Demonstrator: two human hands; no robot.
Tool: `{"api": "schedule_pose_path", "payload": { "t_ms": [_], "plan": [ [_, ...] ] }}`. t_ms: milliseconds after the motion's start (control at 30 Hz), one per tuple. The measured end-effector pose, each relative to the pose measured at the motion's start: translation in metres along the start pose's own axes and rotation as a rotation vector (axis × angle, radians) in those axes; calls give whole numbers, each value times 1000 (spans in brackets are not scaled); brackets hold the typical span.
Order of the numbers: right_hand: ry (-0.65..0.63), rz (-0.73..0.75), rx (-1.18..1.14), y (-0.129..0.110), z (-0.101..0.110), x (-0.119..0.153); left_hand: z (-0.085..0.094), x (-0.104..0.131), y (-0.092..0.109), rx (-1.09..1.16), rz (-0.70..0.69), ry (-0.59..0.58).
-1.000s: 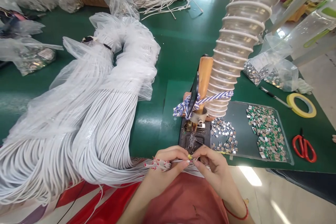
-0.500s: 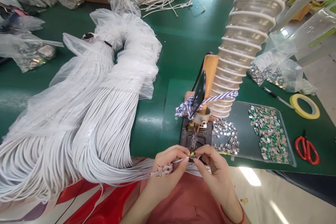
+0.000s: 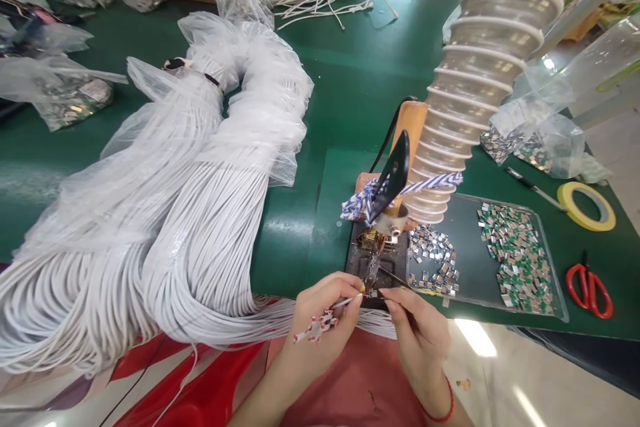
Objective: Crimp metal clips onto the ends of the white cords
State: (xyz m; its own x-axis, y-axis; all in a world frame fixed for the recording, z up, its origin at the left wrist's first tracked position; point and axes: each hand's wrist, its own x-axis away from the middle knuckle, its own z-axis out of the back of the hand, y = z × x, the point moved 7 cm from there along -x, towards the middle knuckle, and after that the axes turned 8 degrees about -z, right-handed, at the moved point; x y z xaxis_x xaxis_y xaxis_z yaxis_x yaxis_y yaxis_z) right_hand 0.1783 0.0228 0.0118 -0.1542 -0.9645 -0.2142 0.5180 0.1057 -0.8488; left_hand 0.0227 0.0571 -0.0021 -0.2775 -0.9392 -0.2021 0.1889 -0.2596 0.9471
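Note:
My left hand [image 3: 325, 320] is closed on several white cables [image 3: 341, 303]; their stripped ends with red tips fan out over its palm. One cable end runs between thumb and forefinger to a small metal connector [image 3: 373, 293]. My right hand [image 3: 420, 327] pinches that connector's right side with thumb and forefinger. Just behind the fingertips stands a dark soldering stand [image 3: 355, 260], its metal tip area [image 3: 374, 260] close above the connector. A blue-and-white striped cord [image 3: 363, 202] ties the stand to a clear ribbed hose [image 3: 450, 140].
A large bundle of white cables [image 3: 215, 227], partly wrapped in plastic, covers the left. At right, a tray [image 3: 467, 240] holds connectors in two heaps. Beyond it lie red-handled scissors [image 3: 590, 290], yellow tape [image 3: 586, 204], a pen [image 3: 535, 188] and bagged parts [image 3: 530, 140].
My right hand has shifted slightly right, and its fingers have drawn closer together. The connector now shows between both hands. The whole view has shifted a little.

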Motion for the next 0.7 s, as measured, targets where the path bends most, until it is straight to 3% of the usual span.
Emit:
{"api": "schedule_pose_path", "payload": {
  "t_ms": [200,433,700],
  "plan": [
    [24,-136,-77,4,-12,-1,0,-1,2,-17,-23,20],
    [66,-91,-148,1,-16,-1,2,0,7,-25,-57,42],
    [29,-121,-236,0,-17,2,3,-1,9,-19,-36,60]
  ]
}}
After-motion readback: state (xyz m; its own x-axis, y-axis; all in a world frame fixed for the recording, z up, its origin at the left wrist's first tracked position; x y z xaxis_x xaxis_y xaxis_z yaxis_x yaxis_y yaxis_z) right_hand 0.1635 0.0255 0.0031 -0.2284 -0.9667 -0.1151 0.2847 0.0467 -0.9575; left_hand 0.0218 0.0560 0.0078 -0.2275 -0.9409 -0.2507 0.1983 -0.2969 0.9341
